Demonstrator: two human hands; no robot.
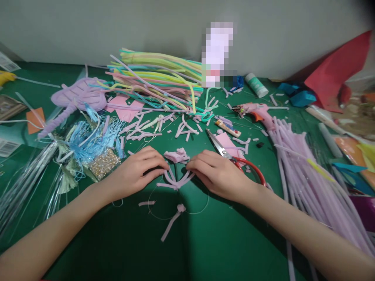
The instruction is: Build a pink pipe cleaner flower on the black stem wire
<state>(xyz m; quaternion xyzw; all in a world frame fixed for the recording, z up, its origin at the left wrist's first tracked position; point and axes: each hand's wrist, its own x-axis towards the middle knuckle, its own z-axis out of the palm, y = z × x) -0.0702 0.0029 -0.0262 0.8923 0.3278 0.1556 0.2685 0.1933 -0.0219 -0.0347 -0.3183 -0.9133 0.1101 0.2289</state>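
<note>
Passing room lies over the near green tabletop (123,246), around a short, lump-ended lilac fuzzy stem (170,228), while red-handled metal scissors (224,152) crowd the right hand (218,173), a clear gold-bead packet (104,163) the left hand (143,169), and a bundle of long lilac fuzzy stems (316,187) blocks the right

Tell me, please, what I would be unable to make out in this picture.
Head view: upper tips of the lilac piece, covered by the left hand and right hand.
Head view: part of the scissors, behind the right hand.
Head view: the tall pale thing at the back, masked by pixel blocks.
Head view: the yellow tool, cut off by the left edge.
Head view: print on the green-and-white tube, too small and blurred.
</note>
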